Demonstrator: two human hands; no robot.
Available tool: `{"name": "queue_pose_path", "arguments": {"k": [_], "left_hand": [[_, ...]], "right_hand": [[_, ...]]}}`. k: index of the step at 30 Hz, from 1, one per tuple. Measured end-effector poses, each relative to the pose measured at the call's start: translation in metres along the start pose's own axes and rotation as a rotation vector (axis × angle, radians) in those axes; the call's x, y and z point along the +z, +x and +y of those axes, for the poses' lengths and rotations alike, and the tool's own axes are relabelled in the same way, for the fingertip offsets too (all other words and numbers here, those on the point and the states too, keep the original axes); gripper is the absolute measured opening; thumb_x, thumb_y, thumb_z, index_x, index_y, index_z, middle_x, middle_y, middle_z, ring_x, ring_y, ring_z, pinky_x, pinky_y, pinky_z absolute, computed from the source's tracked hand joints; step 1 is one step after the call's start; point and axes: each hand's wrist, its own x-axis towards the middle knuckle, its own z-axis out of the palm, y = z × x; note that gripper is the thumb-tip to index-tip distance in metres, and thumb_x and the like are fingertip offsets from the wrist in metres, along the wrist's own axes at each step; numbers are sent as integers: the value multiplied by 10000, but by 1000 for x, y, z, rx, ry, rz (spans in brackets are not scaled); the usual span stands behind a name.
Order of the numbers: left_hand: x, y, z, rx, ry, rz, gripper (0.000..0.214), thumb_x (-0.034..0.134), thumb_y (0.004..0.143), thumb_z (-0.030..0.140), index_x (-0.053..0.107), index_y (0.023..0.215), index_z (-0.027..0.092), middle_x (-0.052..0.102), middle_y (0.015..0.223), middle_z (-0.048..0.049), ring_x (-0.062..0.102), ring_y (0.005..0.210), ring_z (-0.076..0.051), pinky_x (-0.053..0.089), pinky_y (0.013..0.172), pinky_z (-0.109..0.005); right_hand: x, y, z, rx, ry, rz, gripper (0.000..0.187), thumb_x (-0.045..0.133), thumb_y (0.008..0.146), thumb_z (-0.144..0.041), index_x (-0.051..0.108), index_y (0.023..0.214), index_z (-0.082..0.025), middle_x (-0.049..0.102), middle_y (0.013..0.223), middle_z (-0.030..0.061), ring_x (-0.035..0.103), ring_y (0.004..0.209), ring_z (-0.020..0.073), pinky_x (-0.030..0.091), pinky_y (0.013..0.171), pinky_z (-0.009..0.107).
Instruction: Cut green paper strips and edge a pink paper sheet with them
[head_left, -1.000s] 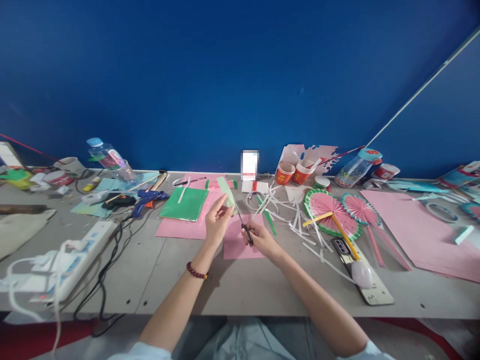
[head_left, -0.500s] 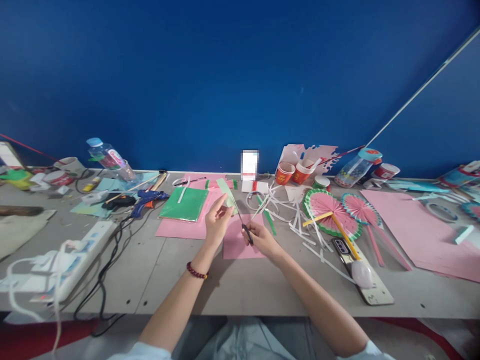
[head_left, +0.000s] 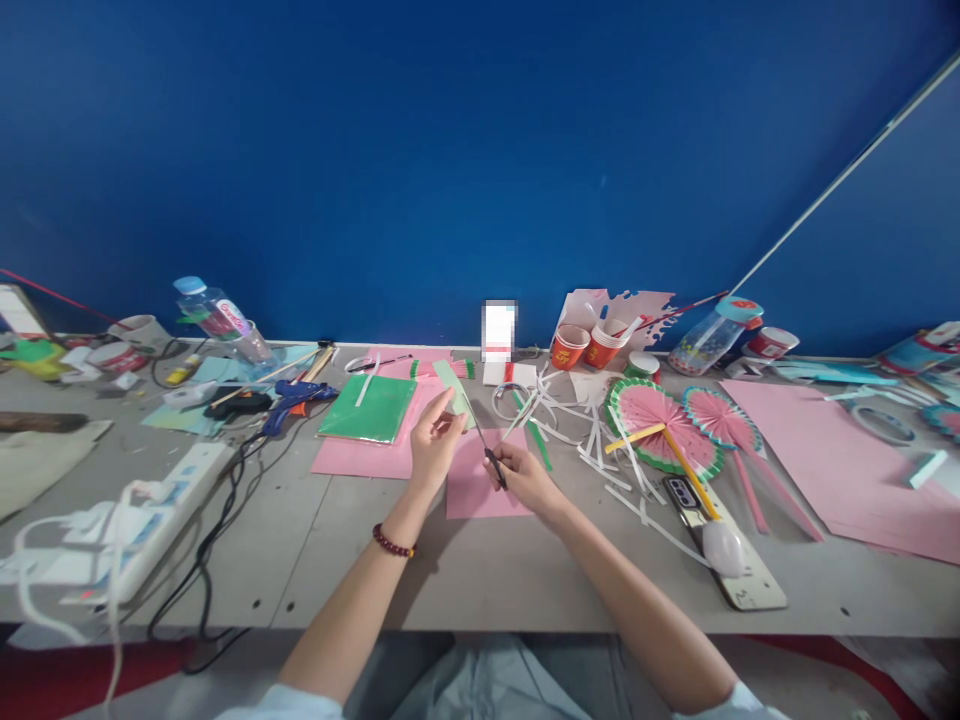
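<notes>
My left hand [head_left: 433,446] pinches a pale green paper strip [head_left: 453,386] and holds it upright over the table. My right hand [head_left: 523,474] is closed on the black handles of a pair of scissors [head_left: 485,446], whose blades point up toward the strip's lower edge. Both hands hover above a small pink paper sheet [head_left: 478,488] lying on the grey table [head_left: 465,575]. A red bead bracelet [head_left: 393,544] sits on my left wrist.
A green sheet [head_left: 369,408] lies on a larger pink sheet at the left. White paper offcuts [head_left: 600,450], two watermelon paper fans [head_left: 660,420], a phone [head_left: 684,494] and a ruler lie right. A glue gun [head_left: 294,397], power strip [head_left: 161,505], bottle and red paper cups [head_left: 589,347] stand behind.
The green strip has lowered slightly in my left hand. My right hand with the scissors has stayed nearly in place.
</notes>
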Motion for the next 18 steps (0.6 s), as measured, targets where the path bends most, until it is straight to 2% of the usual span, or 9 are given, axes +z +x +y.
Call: {"name": "queue_pose_path", "arguments": {"k": [4,9,14,18], "left_hand": [[-1,0,-1,5,20,-6,543,715,702,393,606,1196,195,628,782,-22,578,644,-109,521,685,-267],[0,-1,-1,-7,8,-14,537,711,710,384,601,1200,193,630,833,-33,579,651,-105,525,687,-264],[1,-1,-2,-9,-7,-39,547,724,700,362,601,1205,192,606,758,-13,584,657,-116,529,694,-274],[1,-3,-4,-15,6,-38,528,725,699,348,614,1193,199,621,786,-20,577,664,-111,519,692,-260]], "right_hand": [[0,1,2,-12,31,-12,409,625,714,-564,454,670,-195,520,511,-44,477,487,93,367,522,235],[1,0,-2,9,21,-3,443,625,691,-606,469,671,-191,527,502,-36,476,476,98,360,511,240],[1,1,-3,22,52,0,461,633,670,-626,465,663,-196,525,492,-41,469,463,96,346,494,238],[0,3,2,22,61,2,448,629,684,-613,480,676,-191,537,502,-35,479,471,96,345,493,232]]}}
